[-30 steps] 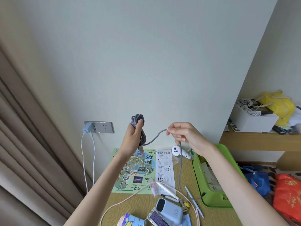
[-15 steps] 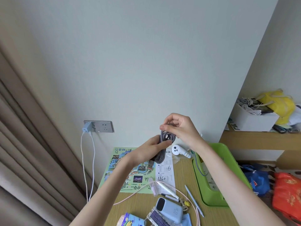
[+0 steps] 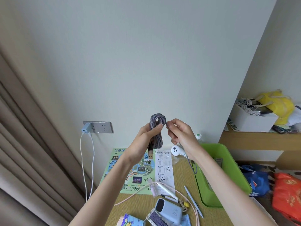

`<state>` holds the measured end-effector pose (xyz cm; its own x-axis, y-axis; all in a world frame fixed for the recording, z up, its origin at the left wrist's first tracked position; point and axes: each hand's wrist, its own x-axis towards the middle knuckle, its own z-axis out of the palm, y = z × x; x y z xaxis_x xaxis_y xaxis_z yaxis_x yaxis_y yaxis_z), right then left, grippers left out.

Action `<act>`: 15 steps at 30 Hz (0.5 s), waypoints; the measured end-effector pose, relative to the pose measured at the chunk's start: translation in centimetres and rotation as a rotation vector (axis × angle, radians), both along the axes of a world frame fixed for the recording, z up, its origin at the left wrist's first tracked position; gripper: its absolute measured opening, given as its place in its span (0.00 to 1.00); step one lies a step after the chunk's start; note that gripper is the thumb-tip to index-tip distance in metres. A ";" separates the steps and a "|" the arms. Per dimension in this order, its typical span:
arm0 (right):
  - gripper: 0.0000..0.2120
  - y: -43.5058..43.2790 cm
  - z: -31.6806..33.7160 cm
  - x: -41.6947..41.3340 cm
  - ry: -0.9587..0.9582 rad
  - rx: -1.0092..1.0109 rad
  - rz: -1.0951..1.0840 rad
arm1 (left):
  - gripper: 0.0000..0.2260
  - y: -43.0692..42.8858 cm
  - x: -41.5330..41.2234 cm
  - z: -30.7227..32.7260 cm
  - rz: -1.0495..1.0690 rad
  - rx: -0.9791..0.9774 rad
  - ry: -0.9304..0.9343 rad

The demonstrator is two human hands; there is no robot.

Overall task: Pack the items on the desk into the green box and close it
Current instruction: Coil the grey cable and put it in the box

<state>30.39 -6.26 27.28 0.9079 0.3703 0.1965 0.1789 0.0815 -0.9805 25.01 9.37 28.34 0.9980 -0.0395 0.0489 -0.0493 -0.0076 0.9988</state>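
Observation:
A grey braided cable (image 3: 157, 126) is wound into a coil, held up in front of the wall above the desk. My left hand (image 3: 143, 142) grips the coil, thumb across its strands; the USB plug hangs below. My right hand (image 3: 180, 134) pinches the loose strand beside the top of the coil, and the tail hangs down past my wrist. The green box (image 3: 228, 162) lies open on the desk at the right, under my right forearm.
On the desk lie a map sheet (image 3: 127, 173), a printed sheet (image 3: 164, 168), a white earbud case (image 3: 176, 150), a pink cable (image 3: 133, 193), a blue power bank (image 3: 169, 211) and pens (image 3: 193, 199). A charger (image 3: 86, 128) sits in the wall socket. Curtain at left, shelf and bags at right.
Both hands rose again with the coil. More of the cable is wound on; the loose tail is shorter and now hangs by my right wrist.

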 end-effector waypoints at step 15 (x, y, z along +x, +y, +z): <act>0.06 0.6 -0.8 -1.0 0.051 -0.046 0.081 | 0.18 -0.6 0.2 0.0 0.080 -0.276 -0.014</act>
